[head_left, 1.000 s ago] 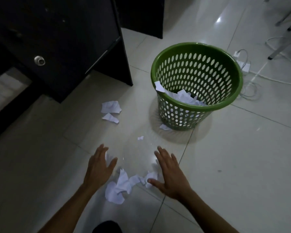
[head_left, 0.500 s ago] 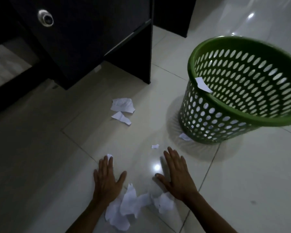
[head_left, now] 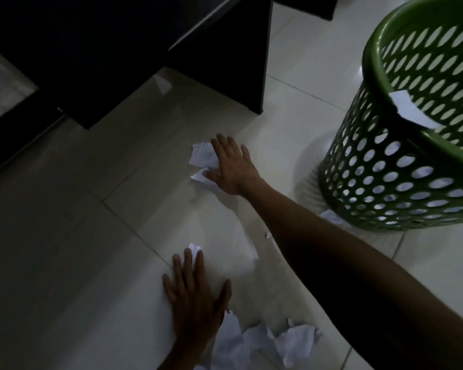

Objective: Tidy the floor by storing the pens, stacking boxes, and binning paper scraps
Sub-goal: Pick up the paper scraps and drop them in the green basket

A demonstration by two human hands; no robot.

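My right hand (head_left: 231,166) reaches far forward and lies flat, fingers straight, on two white paper scraps (head_left: 202,153) on the tile floor. My left hand (head_left: 194,295) rests flat on the floor nearer to me, its fingertips on a small scrap (head_left: 194,248). A pile of crumpled white paper (head_left: 265,343) lies just right of my left wrist. The green perforated bin (head_left: 401,166) stands at the right with paper inside and one scrap (head_left: 409,109) hanging on its rim. Two more small scraps lie by the bin's base (head_left: 332,216).
A dark desk or cabinet (head_left: 118,49) fills the upper left, its panel leg (head_left: 251,62) standing on the floor just beyond my right hand. The floor is pale glossy tile with grout lines.
My right hand has left the near pile and stretched forward onto the two scraps by the desk. My left hand stays flat on the floor. The view has shifted closer and left.
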